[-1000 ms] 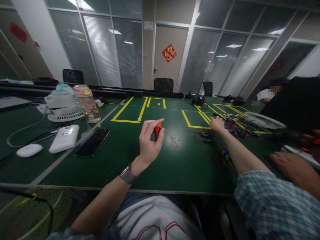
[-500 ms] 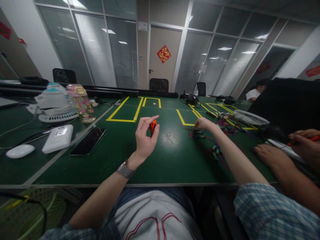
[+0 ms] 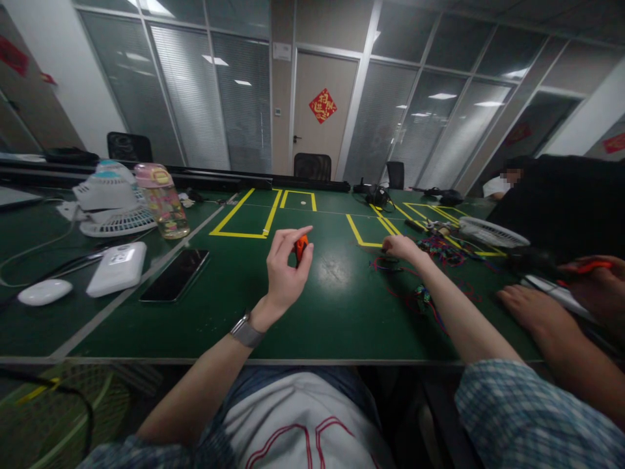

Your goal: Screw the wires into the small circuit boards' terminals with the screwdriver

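My left hand (image 3: 288, 273) is raised over the middle of the table, its fingers closed round a small orange-and-black tool (image 3: 301, 247). Most of that tool is hidden in the palm, so its kind does not show. My right hand (image 3: 401, 250) reaches forward and down to the near side of some thin red and blue wires (image 3: 383, 266). Its fingers are bent together at the tabletop; what they pinch is too small and covered to make out. Small green circuit boards with wires (image 3: 422, 298) lie beside my right forearm.
A tangle of coloured wires (image 3: 442, 251) lies farther right. Another person's hands (image 3: 530, 303) work at the right edge with an orange-handled tool (image 3: 593, 266). To the left are a phone (image 3: 176, 276), a white box-shaped device (image 3: 117, 268), a bottle (image 3: 163, 202) and a fan (image 3: 110, 202).
The view has shifted slightly. My right hand has moved a little over the wires, while my left hand keeps its hold on the orange-and-black tool. The other person's orange-handled tool has risen slightly.
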